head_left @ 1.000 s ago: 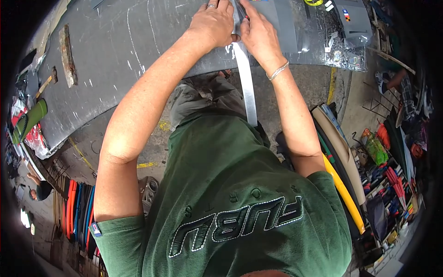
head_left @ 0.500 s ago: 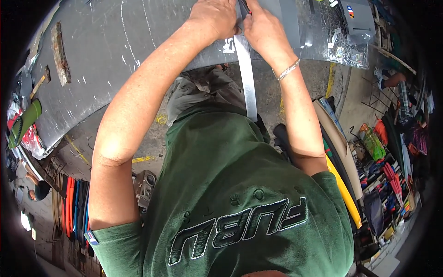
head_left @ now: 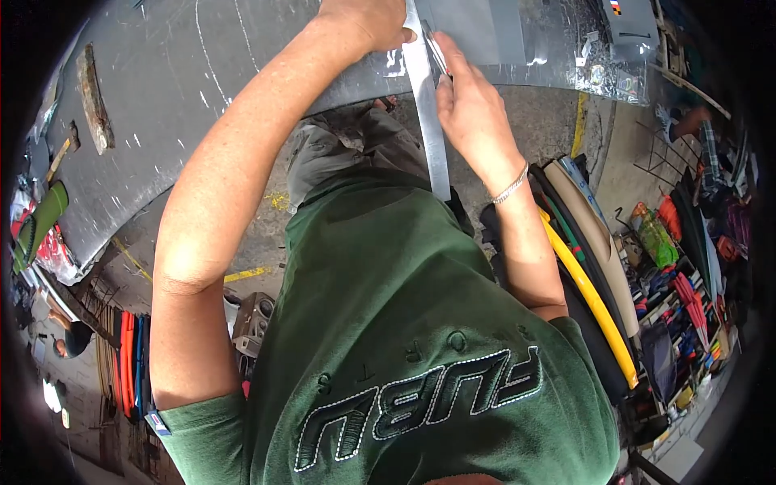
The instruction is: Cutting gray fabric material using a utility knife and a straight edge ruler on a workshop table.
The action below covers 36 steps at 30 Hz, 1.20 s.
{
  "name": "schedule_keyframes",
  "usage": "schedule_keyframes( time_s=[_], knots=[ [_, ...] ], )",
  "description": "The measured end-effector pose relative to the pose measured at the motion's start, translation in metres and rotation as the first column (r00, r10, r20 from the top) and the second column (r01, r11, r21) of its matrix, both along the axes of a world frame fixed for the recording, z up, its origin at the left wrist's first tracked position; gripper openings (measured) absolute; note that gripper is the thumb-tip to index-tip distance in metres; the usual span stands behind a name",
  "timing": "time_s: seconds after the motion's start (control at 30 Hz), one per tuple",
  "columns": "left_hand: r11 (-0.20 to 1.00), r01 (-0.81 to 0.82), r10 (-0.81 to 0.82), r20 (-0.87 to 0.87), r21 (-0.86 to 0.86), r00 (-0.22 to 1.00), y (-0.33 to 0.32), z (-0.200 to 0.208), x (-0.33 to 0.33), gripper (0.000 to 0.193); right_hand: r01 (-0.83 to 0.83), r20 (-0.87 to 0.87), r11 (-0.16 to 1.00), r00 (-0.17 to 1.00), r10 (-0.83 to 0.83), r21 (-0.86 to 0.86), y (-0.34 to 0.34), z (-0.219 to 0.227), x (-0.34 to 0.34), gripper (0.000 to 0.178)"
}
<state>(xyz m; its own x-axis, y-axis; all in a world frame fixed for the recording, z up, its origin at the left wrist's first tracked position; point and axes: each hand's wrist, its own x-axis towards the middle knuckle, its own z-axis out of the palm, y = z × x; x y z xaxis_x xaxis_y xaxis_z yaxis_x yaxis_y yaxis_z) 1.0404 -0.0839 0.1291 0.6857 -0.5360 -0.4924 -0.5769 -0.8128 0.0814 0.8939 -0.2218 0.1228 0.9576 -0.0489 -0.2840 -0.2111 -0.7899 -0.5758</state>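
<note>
A long metal ruler [head_left: 430,133] reaches from the top of the view across the table edge, its near end overhanging by my shirt. My left hand [head_left: 368,23] presses it to the table from the left, with the thumb at its edge; the other fingertips are cut off by the top of the view. My right hand [head_left: 478,113] is closed round a slim utility knife [head_left: 435,48], close along the ruler's right side near the table edge. A grey sheet [head_left: 489,32] lies flat to the right of the ruler. The knife's blade tip is too small to make out.
The dark, scratched table [head_left: 162,97] curves round in front of me. On its left lies a rough strip of wood [head_left: 94,101]; on its right, clear plastic packaging [head_left: 610,81]. Rolls of material, including a yellow one [head_left: 594,299], stand by my right arm.
My right hand has drawn back toward my body with the knife, along the ruler's right side. The left hand has shifted slightly up and left in the view, still at the ruler.
</note>
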Motion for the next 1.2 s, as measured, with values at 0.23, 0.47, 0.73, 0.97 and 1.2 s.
schedule_keyframes(
  time_s=[0.23, 0.47, 0.73, 0.97, 1.2],
  knots=[
    [1.000, 0.007, -0.007, 0.041, -0.003, 0.999, 0.000, -0.005, 0.000, 0.098, 0.035, -0.022, 0.998, 0.999, -0.034, 0.043, -0.002, -0.001, -0.018, 0.061],
    [1.000, 0.008, -0.009, 0.030, 0.018, 1.000, 0.008, -0.022, -0.001, 0.098, 0.246, 0.100, 0.924, 0.953, -0.286, 0.293, -0.036, -0.005, -0.027, 0.054],
    [0.998, -0.026, 0.028, 0.044, -0.059, 0.999, 0.008, -0.017, 0.001, 0.101, 0.202, 0.213, 0.969, 0.962, -0.170, -0.140, -0.175, 0.031, -0.042, 0.033],
    [0.997, -0.044, 0.046, 0.036, -0.061, 0.998, 0.017, -0.024, 0.007, 0.102, 0.351, 0.202, 0.931, 0.923, -0.326, -0.099, -0.162, 0.059, 0.016, 0.037],
    [0.933, -0.028, -0.017, -0.122, -0.359, 0.992, 0.016, -0.016, 0.003, 0.104, 0.039, 0.217, 0.341, 0.700, -0.680, 0.939, -0.153, -0.023, 0.108, 0.031]
  ],
)
